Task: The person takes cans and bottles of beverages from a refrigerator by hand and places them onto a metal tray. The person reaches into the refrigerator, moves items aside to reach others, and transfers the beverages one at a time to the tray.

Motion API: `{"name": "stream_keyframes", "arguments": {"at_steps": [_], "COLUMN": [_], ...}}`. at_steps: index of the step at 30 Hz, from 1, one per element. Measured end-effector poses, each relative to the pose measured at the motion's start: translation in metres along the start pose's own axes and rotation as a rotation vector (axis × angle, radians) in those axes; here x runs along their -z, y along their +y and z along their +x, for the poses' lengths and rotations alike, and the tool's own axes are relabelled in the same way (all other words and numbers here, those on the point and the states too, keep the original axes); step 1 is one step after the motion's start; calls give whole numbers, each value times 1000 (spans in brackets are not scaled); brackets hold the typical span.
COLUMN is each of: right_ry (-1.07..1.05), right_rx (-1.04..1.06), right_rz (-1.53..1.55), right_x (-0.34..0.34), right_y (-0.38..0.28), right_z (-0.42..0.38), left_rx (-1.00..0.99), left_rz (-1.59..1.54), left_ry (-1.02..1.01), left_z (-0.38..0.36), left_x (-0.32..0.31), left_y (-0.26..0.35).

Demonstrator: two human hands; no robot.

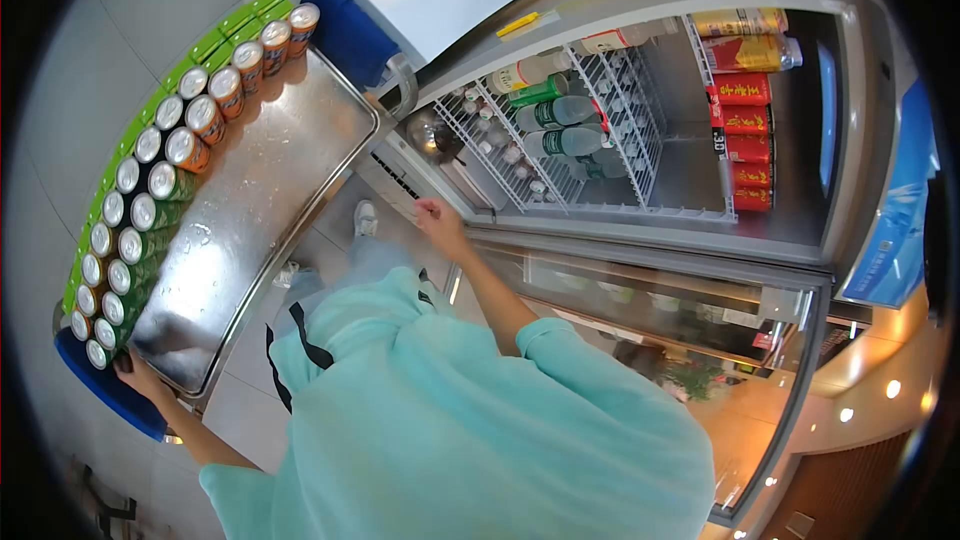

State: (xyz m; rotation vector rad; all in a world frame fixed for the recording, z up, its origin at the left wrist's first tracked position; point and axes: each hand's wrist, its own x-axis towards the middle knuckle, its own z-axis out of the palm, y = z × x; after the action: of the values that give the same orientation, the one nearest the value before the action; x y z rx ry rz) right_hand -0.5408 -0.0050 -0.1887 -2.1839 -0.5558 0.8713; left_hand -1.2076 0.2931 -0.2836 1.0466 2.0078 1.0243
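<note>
My left hand (148, 380) is at the near left corner of a metal cart tray (240, 230), beside the end of the can rows; its fingertips are partly hidden, and whether they hold a can is unclear. Green-sided cans (165, 182) and orange cans (185, 149) stand upright along the tray's far side. My right hand (441, 228) hovers in front of an open fridge, its fingers loosely bent and apart with nothing visible in them. Inside the fridge, bottles (555, 112) and red cans (745, 120) occupy white wire shelves (640, 130).
Green crate edging (130, 130) runs behind the cans, and blue padding (350, 30) covers the cart's upper end. The glass fridge door (790, 390) stands open at my right. Below are my shoe (366, 218) and tiled floor (250, 410).
</note>
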Motion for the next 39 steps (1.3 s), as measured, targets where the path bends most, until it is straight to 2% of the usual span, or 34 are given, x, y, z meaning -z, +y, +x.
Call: {"name": "stream_keyframes", "arguments": {"at_steps": [2,3,4,5,7,10,11,12,13,14,16,18,20,21,22,25,28,29,30,33,39], "right_ry": [49,74,100,128,180,277,316,353,414,473,554,602,696,761,800,882,930,938,943,969,977], "right_rx": [91,135,253,369,563,737,782,827,813,800,818,834,800,892,854,723,688,704,730,837,1005], "right_rz": [117,176,179,181,144,39,106,172,196,218,228,201,-30,-252,-363,-710,-910,-929,-929,-843,-634], "right_x": [6,12,20,31,61,128,153,179,206,234,291,347,402,436,462,520,552,558,563,571,576], "right_y": [-43,-69,-96,-122,-163,-201,-204,-201,-196,-190,-193,-194,-191,-181,-179,-175,-178,-180,-182,-187,-158], "right_z": [17,23,29,33,40,46,52,62,74,87,103,125,150,174,190,236,278,292,307,344,373], "left_rx": [135,196,134,184,119,26,-22,-88,-93,-246,-331,-446,-607,-683,-761,-942,-930,-960,-992,-978,-881], "left_rz": [-135,-179,-176,-231,-215,-163,-218,-145,-229,-204,-196,-268,-351,-430,-509,-586,-611,-629,-647,-533,-498], "left_ry": [8,-120,-126,-206,-388,-670,-779,-843,-949,-1011,-1158,-1308,-1441,-1490,-1537,-1493,-1471,-1409,-1348,-1346,-1308], "left_z": [-33,-24,-63,-89,-149,-247,-278,-321,-351,-383,-455,-508,-555,-578,-599,-656,-694,-706,-716,-726,-723], "left_x": [-16,-20,-41,-63,-113,-197,-225,-249,-276,-302,-335,-376,-407,-422,-439,-488,-535,-557,-577,-610,-625], "left_y": [6,-24,-6,5,30,117,145,202,230,263,355,402,456,477,496,537,565,568,569,580,568]}}
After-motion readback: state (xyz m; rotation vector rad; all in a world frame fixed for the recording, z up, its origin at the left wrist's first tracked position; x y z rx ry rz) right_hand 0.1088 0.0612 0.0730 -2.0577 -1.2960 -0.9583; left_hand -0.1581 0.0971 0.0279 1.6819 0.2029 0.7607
